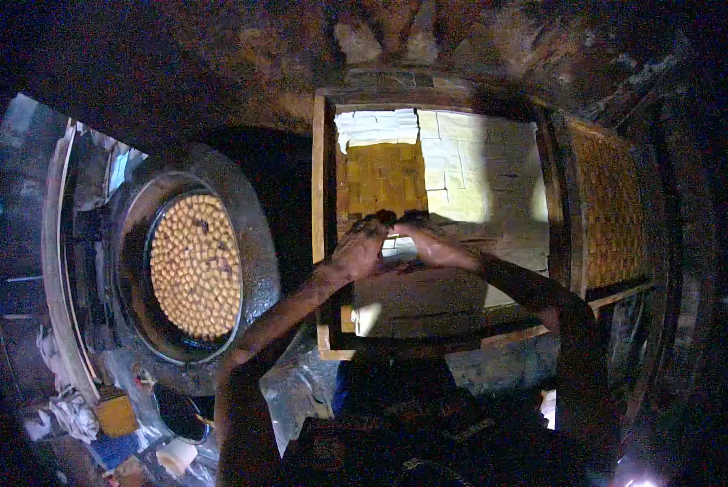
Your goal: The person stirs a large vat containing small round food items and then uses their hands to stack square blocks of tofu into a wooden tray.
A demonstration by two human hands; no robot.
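My left hand (361, 246) and my right hand (431, 243) face each other over a wooden-framed tray (319, 182). Between them they clasp a small group of pale white blocks (399, 248), with the fingertips drawn together on the far side. Whether the blocks are lifted off the tray I cannot tell. Beyond my left hand shows a bare patch of woven bamboo matting (382, 176). A row of white slabs (379, 126), possibly tofu, lines the tray's far left corner. More flat pale slabs (452, 158), with cut lines between them, cover the right side; shadow dims many.
At left, a large round pan (178, 176) sits in a dark stove surround (257, 274), full of small golden-brown pieces (196, 268). Another woven panel (607, 207) adjoins the tray's right side. Cloths (75, 414) and a pale cup-like container (176, 456) lie at lower left.
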